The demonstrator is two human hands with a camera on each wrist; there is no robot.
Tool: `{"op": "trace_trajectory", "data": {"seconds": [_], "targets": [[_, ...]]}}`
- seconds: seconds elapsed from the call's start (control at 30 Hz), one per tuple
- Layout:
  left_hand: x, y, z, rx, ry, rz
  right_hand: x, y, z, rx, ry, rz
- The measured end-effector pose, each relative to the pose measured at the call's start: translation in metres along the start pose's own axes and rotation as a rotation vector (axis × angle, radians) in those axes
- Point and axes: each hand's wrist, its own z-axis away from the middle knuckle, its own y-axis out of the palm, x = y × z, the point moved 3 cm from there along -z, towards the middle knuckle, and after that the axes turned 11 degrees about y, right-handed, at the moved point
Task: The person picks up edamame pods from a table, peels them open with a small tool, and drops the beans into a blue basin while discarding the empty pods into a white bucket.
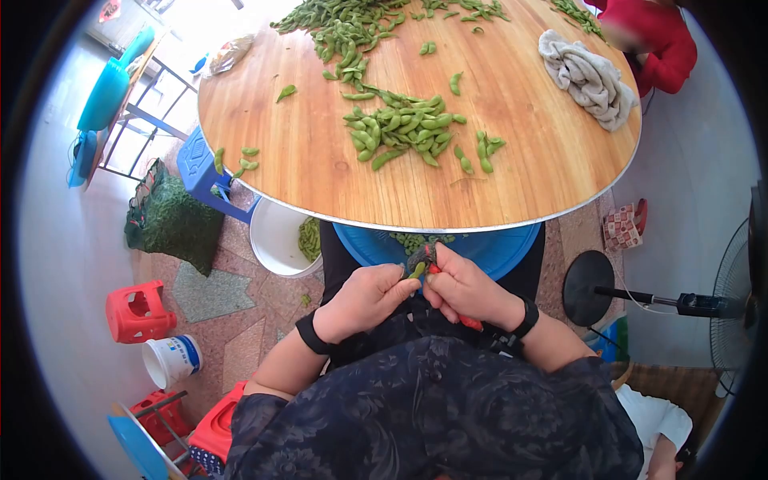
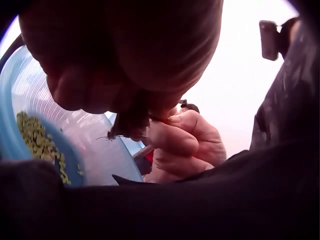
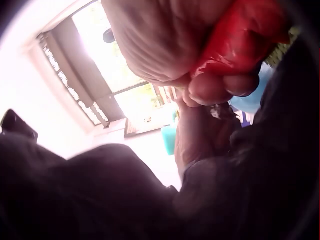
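Observation:
Both hands meet over my lap, just in front of the table edge. Between the fingertips of my left hand is a green soybean pod. My right hand grips a red-handled tool, its glossy red part filling the palm in the right wrist view. A dark grey piece shows between the hands at the pod; what it is I cannot tell. Below them a blue basin holds shelled beans. The tool's working end is mostly hidden by fingers.
Pods lie heaped on the round wooden table, near a crumpled cloth. Left of my legs stand a white bucket with pods, a blue stool and a green net sack. A fan stands at right.

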Motion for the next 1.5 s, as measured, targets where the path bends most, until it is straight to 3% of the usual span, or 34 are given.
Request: {"op": "trace_trajectory", "data": {"seconds": [0.03,0.07,0.1,0.17,0.2,0.23,0.3,0.33,0.37,0.43,0.5,0.57,0.6,0.67,0.7,0.77,0.87,0.9,0.93,0.97,1.1,1.3,1.37,1.43,1.5], "targets": [[0.007,0.006,0.002,0.078,-0.164,0.365,-0.001,-0.001,0.0,-0.002,0.001,-0.006],[0.012,0.013,0.005,0.153,-0.328,0.728,-0.003,0.0,-0.001,0.115,0.078,-0.216],[0.02,0.016,0.006,0.157,-0.327,0.726,-0.005,0.001,-0.001,0.234,0.151,-0.425],[0.027,0.031,0.013,0.249,-0.561,1.74,-0.011,0.001,-0.003,0.319,0.167,-0.577],[0.025,0.036,0.011,0.231,-0.56,1.835,-0.012,0.002,-0.004,0.406,0.185,-0.722],[0.025,0.036,0.008,0.234,-0.559,1.833,-0.011,0.001,-0.005,0.405,0.181,-0.722],[0.032,0.028,0.0,0.203,-0.451,0.911,-0.012,-0.006,-0.007,0.18,0.156,-0.638],[0.023,0.024,-0.007,0.038,-0.243,0.66,-0.014,-0.007,-0.008,0.173,0.152,-0.641],[0.019,0.019,-0.009,0.043,-0.242,0.663,-0.016,-0.007,-0.009,0.138,0.149,-0.621],[0.008,0.0,-0.014,-0.023,0.034,-0.012,-0.017,-0.005,-0.012,0.108,0.147,-0.595],[0.008,0.004,-0.016,-0.059,0.131,-0.049,-0.015,-0.003,-0.014,0.038,0.093,-0.57],[0.017,0.012,-0.014,-0.055,-0.15,0.254,-0.016,-0.003,-0.015,0.025,0.08,-0.572],[0.02,0.013,-0.014,-0.053,-0.152,0.253,-0.016,-0.003,-0.016,0.006,0.068,-0.573],[0.032,0.023,-0.011,-0.003,-0.565,0.919,-0.017,-0.005,-0.018,0.022,0.081,-0.596],[0.033,0.022,-0.01,0.0,-0.566,0.92,-0.018,-0.006,-0.018,0.036,0.093,-0.617],[0.031,0.028,-0.009,-0.027,-0.707,1.48,-0.02,-0.009,-0.019,0.058,0.119,-0.647],[0.03,0.034,-0.011,-0.068,-0.736,1.518,-0.023,-0.019,-0.022,0.08,0.161,-0.595],[0.031,0.036,-0.012,-0.067,-0.736,1.518,-0.025,-0.021,-0.024,0.081,0.175,-0.51],[0.035,0.036,-0.012,-0.014,-0.722,1.265,-0.028,-0.022,-0.027,0.081,0.175,-0.511],[0.038,0.035,-0.012,0.036,-0.702,1.013,-0.031,-0.024,-0.029,-0.045,0.148,-0.353],[0.04,0.033,-0.015,0.088,-0.659,0.748,-0.025,-0.031,-0.031,-0.305,0.044,0.08],[0.042,0.034,-0.017,0.141,-0.458,0.564,-0.019,-0.039,-0.041,-0.216,0.0,0.228],[0.039,0.035,-0.018,0.16,-0.243,0.385,-0.018,-0.04,-0.043,-0.215,0.011,0.251],[0.043,0.036,-0.018,0.156,-0.24,0.363,-0.023,-0.042,-0.047,-0.211,0.018,0.279],[0.044,0.033,-0.02,0.147,-0.237,0.337,-0.028,-0.052,-0.052,-0.542,-0.247,0.693]]}}
